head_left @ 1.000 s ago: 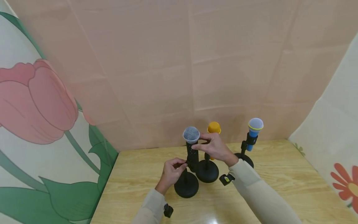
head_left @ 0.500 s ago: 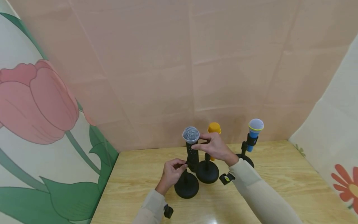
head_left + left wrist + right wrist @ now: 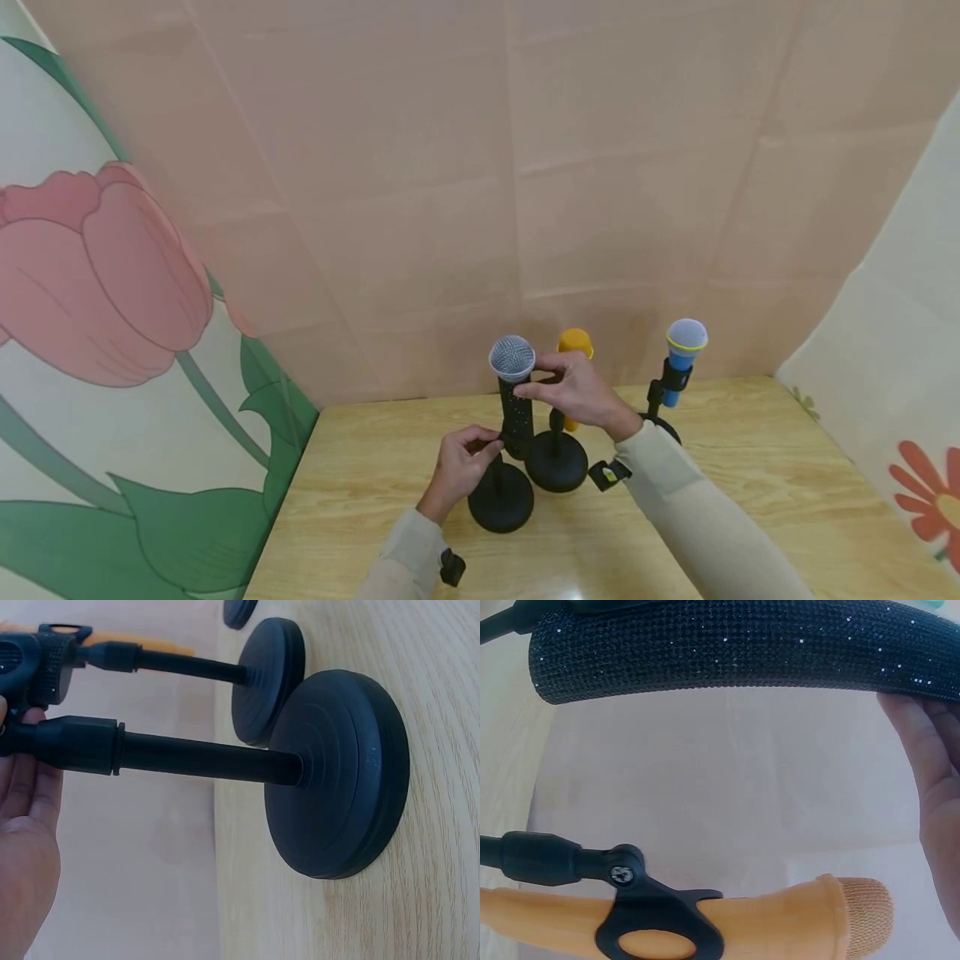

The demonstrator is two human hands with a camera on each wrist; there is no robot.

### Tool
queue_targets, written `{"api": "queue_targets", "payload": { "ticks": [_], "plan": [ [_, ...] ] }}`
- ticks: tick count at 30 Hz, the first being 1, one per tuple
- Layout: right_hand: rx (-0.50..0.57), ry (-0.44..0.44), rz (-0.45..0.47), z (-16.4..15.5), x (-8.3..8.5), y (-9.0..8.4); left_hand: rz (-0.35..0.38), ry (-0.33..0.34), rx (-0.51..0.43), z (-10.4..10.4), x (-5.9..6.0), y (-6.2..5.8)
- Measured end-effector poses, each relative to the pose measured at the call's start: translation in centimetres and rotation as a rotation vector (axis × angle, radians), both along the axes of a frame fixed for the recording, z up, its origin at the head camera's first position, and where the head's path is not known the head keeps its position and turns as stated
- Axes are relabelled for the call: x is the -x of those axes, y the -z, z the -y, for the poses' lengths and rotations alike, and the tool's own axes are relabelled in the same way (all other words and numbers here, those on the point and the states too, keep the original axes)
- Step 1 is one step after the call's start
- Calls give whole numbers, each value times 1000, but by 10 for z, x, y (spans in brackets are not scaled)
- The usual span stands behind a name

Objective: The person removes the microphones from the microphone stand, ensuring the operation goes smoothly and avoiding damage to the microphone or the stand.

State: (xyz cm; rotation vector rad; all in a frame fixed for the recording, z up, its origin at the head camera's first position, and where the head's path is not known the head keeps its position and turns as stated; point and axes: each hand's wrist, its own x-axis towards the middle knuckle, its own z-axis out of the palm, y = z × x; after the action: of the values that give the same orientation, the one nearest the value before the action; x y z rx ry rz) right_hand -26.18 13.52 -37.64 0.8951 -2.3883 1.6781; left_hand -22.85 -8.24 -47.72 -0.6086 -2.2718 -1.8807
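Note:
A microphone (image 3: 516, 410) with a silver mesh head and a black, sparkly handle stands nearly upright in front of me. My right hand (image 3: 581, 393) pinches it just below the head, thumb and fingers at the handle. The handle (image 3: 727, 649) crosses the top of the right wrist view, its lower end beside a black holder. With thumb and fingertips, my left hand (image 3: 461, 462) grips the top of a black desk stand at its joint. That stand's round base (image 3: 337, 772) rests on the wooden table.
Just behind, an orange microphone (image 3: 780, 919) sits in the clip of a second black stand (image 3: 557, 462). Farther right, a blue microphone (image 3: 682, 354) with a white head is held in a third stand. A pinkish cloth backdrop (image 3: 420, 208) rises behind the table (image 3: 360, 500).
My right hand and the black microphone have risen very slightly. The left hand and the stand stay in place.

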Motion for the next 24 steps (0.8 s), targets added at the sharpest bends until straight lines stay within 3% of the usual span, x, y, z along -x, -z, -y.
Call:
{"api": "queue_targets", "payload": {
  "ticks": [24],
  "plan": [
    [37, -57, -47, -5, 3, -13, 16, 5, -11, 0, 0, 1]
  ]
}}
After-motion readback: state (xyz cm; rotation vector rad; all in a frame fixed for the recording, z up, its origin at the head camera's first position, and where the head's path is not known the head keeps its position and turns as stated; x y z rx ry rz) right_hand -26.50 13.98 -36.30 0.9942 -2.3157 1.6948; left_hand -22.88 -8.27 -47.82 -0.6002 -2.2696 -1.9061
